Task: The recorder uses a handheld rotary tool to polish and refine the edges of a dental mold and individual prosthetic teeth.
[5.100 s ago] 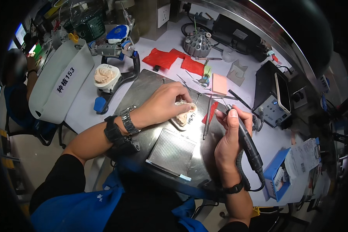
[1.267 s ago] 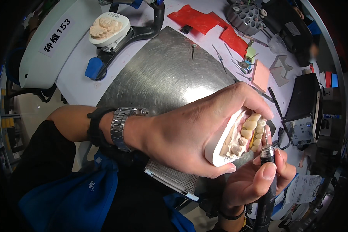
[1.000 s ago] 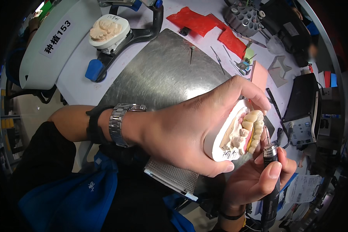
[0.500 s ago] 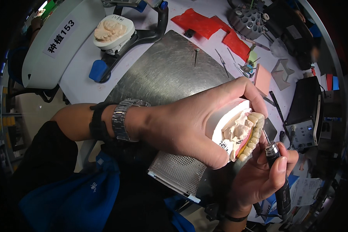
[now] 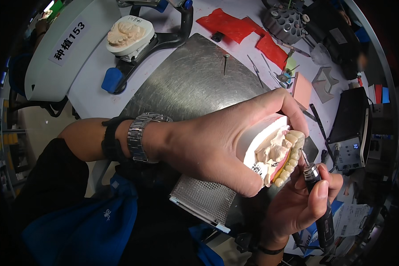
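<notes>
White plaster dental model (image 5: pixel 264 150) with cream-yellow teeth and a pink gum strip, held over a brushed grey steel plate (image 5: pixel 195 84). Handpiece (image 5: pixel 317 199) is black w/ silver tip. Wristwatch (image 5: pixel 139 137) silver, beside a black band (image 5: pixel 110 139). Red wax sheets (image 5: pixel 228 24) and a salmon-pink block (image 5: pixel 302 88) lie on the pale grey bench (blue clips near the articulator). Second cast (image 5: pixel 126 33) is beige on white. Perforated tray (image 5: pixel 204 199) silver mesh. Apron (image 5: pixel 84 221) blue; sleeve black.
</notes>
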Demonstrator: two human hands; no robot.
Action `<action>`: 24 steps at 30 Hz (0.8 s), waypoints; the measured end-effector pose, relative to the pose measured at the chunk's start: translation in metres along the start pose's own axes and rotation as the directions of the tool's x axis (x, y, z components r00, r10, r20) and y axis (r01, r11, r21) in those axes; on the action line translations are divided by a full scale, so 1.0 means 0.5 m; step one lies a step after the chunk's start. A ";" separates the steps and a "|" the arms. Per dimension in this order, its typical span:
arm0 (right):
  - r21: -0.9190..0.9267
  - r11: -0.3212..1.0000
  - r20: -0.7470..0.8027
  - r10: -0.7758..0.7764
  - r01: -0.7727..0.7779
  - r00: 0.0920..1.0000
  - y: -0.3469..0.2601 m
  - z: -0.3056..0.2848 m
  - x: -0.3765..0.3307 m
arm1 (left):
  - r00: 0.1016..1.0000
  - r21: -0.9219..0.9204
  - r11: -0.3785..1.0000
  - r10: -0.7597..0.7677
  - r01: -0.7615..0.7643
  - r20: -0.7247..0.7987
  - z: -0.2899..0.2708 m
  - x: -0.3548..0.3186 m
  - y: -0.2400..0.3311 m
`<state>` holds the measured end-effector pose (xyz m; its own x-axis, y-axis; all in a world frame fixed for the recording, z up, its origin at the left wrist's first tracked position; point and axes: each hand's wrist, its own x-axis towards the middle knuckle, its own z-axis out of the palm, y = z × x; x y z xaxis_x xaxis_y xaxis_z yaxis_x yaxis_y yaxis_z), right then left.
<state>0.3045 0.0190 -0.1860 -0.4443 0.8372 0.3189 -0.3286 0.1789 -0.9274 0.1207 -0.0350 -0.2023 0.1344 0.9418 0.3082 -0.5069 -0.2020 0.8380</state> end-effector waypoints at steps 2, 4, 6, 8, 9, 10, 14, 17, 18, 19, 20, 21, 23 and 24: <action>-0.001 1.000 -0.007 0.019 -0.019 1.000 -0.002 0.002 0.001 | 1.000 0.003 1.000 0.003 -0.003 -0.002 0.001 -0.001 0.001; 0.011 1.000 0.032 0.011 -0.011 0.999 0.002 -0.010 0.000 | 1.000 0.015 1.000 0.017 -0.017 -0.001 0.002 -0.002 0.002; 0.021 1.000 0.068 0.003 -0.005 0.998 0.002 -0.012 0.000 | 1.000 0.001 1.000 0.016 -0.016 -0.001 0.003 -0.001 0.001; 0.008 1.000 0.003 0.009 -0.009 1.000 0.000 -0.001 -0.001 | 1.000 -0.013 1.000 0.015 -0.015 0.000 0.003 -0.001 0.001; 0.008 1.000 0.003 0.008 -0.008 1.000 0.000 -0.002 -0.001 | 1.000 -0.003 1.000 0.014 -0.014 0.003 0.003 -0.002 0.001; -0.007 1.000 -0.007 0.011 -0.011 1.000 -0.001 -0.003 -0.003 | 1.000 0.006 1.000 0.013 -0.013 0.005 0.004 -0.002 0.002; -0.058 0.998 -0.093 -0.003 -0.002 0.996 -0.002 0.011 -0.007 | 1.000 0.008 1.000 0.028 -0.028 -0.013 0.008 -0.003 -0.003; -0.306 0.942 -0.137 -0.190 0.141 0.972 0.006 0.019 -0.013 | 0.999 -0.046 0.998 0.041 -0.042 -0.016 0.011 0.000 -0.009; -0.434 0.894 -0.019 -0.138 0.116 0.990 -0.016 -0.002 -0.021 | 0.998 -0.034 0.998 0.058 -0.058 -0.012 0.013 -0.003 -0.010; -0.432 0.894 -0.016 -0.139 0.119 0.990 -0.012 0.005 -0.021 | 0.997 -0.023 0.997 0.075 -0.075 -0.007 0.014 -0.006 -0.011; -0.419 0.889 0.004 -0.203 0.185 0.979 -0.003 0.018 -0.020 | 0.997 -0.023 0.997 0.074 -0.074 -0.007 0.015 -0.005 -0.017; -0.405 0.879 0.022 -0.265 0.251 0.964 0.003 0.025 -0.020 | 0.996 -0.027 0.996 0.090 -0.091 -0.014 0.015 -0.004 -0.024; -0.392 0.877 0.034 -0.287 0.277 0.957 0.010 0.020 -0.021 | 0.994 -0.032 0.994 0.107 -0.108 -0.022 0.014 -0.003 -0.029; -0.436 0.851 0.023 -0.314 0.292 0.949 0.014 0.013 -0.021 | 0.992 0.003 0.993 0.122 -0.122 -0.021 0.013 -0.003 -0.029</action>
<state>0.3016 0.0080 -0.1944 -0.3373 0.7265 0.5987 -0.0459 0.6225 -0.7812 0.1335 -0.0351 -0.2119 0.0536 0.9155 0.3988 -0.5173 -0.3161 0.7953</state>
